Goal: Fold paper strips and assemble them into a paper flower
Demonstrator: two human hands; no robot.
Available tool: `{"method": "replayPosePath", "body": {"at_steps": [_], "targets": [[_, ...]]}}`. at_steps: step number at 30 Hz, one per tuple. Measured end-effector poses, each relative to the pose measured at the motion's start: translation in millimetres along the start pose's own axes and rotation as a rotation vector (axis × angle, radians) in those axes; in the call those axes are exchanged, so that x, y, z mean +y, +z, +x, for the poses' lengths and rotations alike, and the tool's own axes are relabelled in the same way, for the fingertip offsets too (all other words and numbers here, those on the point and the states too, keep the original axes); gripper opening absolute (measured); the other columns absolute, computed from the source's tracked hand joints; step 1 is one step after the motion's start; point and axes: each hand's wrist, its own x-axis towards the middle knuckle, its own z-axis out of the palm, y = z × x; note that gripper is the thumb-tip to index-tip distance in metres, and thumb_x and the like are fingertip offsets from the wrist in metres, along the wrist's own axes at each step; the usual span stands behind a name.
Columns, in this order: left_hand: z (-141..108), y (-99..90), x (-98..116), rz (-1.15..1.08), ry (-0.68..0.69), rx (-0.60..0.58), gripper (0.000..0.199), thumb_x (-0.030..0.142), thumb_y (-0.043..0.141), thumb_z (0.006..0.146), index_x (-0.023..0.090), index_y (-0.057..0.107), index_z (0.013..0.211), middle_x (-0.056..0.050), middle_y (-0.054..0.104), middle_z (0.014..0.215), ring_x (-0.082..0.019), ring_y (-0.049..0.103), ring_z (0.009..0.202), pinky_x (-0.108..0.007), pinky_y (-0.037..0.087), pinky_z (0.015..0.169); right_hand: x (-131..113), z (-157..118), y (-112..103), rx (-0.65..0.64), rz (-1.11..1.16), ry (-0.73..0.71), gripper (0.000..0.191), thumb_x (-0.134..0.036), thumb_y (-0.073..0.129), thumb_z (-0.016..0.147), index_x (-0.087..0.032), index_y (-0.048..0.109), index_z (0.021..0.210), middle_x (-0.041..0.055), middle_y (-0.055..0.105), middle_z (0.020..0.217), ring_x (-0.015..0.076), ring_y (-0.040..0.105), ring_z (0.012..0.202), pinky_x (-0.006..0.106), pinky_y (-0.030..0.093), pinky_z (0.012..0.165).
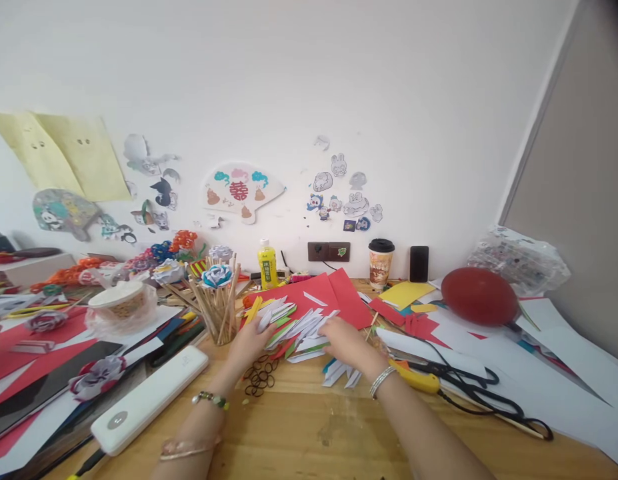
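A loose pile of folded paper strips point(303, 329), mostly white with some green and yellow, lies in front of me. My left hand point(253, 339) touches its left side, fingers apart and partly hidden among the strips. On the opposite side, my right hand point(343, 341) rests against the pile with its fingers spread. Red paper sheets point(346, 293) lie behind and under the strips. A few more strips point(343, 375) sit below my right hand. Dark rubber bands point(260, 377) are scattered beside my left wrist.
A bundle of wooden sticks point(219, 313) with paper flowers stands left, behind a white power bank point(151, 400). Black scissors point(481, 390) and a yellow-handled glue gun point(416, 377) lie right. A yellow bottle point(267, 265), lidded cup point(381, 263) and red balloon point(479, 297) are farther back.
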Motion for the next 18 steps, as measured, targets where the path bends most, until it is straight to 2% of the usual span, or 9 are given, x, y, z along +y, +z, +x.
{"method": "replayPosePath", "body": {"at_steps": [5,8,11,13,18], "targets": [[-6,11.2,3,0.064,0.066,-0.096,0.031,0.049,0.061,0.061,0.018,0.059,0.056,0.001,0.053,0.049,-0.016,0.048,0.048,-0.025,0.028,0.046,-12,2,14,0.033,-0.088,0.016,0.018,-0.006,0.052,0.074,-0.012,0.066,0.085,0.0132,0.062,0.094,0.0227,0.054,0.095,0.027,0.039,0.073],[-10,15.9,8,0.053,0.09,-0.075,0.029,0.047,0.064,0.058,0.019,0.057,0.053,0.003,0.05,0.047,-0.014,0.043,0.045,-0.024,0.024,0.044,-11,3,14,0.075,-0.066,-0.007,0.016,-0.007,0.051,0.076,-0.014,0.065,0.079,0.0098,0.063,0.09,0.0197,0.054,0.091,0.025,0.037,0.07],[-11,16.6,15,-0.013,0.058,-0.028,0.029,0.042,0.062,0.06,0.02,0.05,0.046,0.004,0.043,0.043,-0.013,0.038,0.043,-0.024,0.023,0.044,-7,5,11,0.122,0.038,0.025,0.013,-0.011,0.052,0.077,-0.016,0.063,0.076,0.0058,0.064,0.082,0.0162,0.056,0.082,0.023,0.035,0.065],[-12,16.5,21,-0.087,0.041,-0.057,0.031,0.042,0.06,0.061,0.02,0.047,0.044,0.005,0.04,0.042,-0.012,0.035,0.042,-0.024,0.023,0.044,-6,6,9,0.155,0.134,0.081,0.008,-0.014,0.054,0.078,-0.017,0.062,0.078,0.0033,0.064,0.079,0.0147,0.056,0.074,0.022,0.033,0.06],[-17,19.4,32,-0.219,0.011,-0.092,0.033,0.046,0.062,0.059,0.019,0.048,0.046,0.003,0.045,0.043,-0.012,0.039,0.043,-0.023,0.027,0.044,-12,9,4,0.299,0.342,0.109,0.004,-0.017,0.057,0.077,-0.018,0.06,0.076,0.0006,0.064,0.079,0.0136,0.055,0.073,0.021,0.033,0.06]]}}
